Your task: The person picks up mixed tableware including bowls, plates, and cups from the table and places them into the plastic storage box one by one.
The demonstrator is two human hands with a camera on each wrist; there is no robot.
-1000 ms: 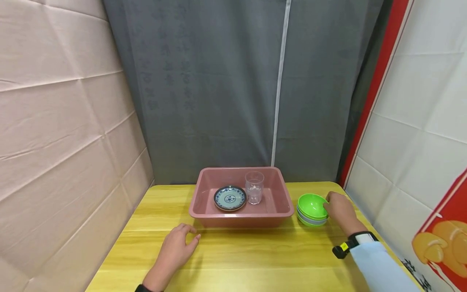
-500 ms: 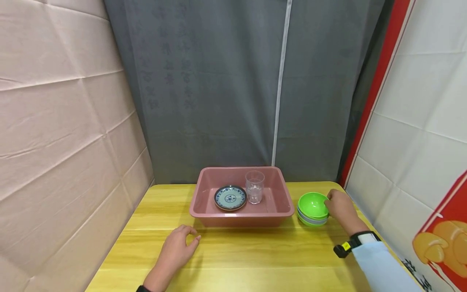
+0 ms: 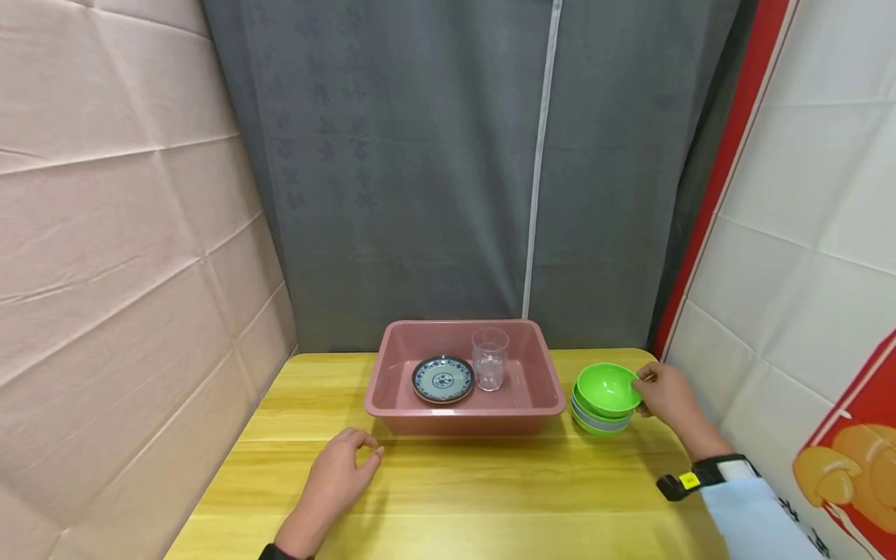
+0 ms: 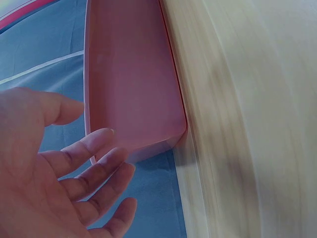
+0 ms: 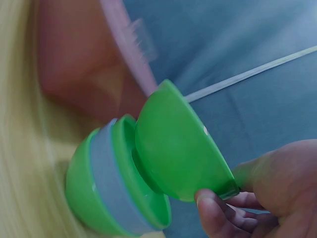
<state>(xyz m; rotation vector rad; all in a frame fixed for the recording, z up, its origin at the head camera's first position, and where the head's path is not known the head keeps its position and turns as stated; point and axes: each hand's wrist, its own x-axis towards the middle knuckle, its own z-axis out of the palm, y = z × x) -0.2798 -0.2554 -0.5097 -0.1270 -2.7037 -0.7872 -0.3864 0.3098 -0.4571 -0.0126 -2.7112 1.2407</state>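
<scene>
Just right of the pink basin (image 3: pixel 465 425), in the head view, the right hand (image 3: pixel 670 397) pinches the rim of a green bowl (image 3: pixel 607 389) atop the stack of nested bowls (image 3: pixel 603 425). The left wrist view shows the left hand (image 4: pixel 64 178) relaxed, holding nothing near the basin. In the right wrist view the pinched bowl tilts beside the basin; a slow, straight lift should avoid dragging the bowls beneath.

A glossy, round green bowl (image 5: pixel 176 144) tilts above the stacked bowls (image 5: pixel 106 176), perhaps touching the uppermost.
</scene>
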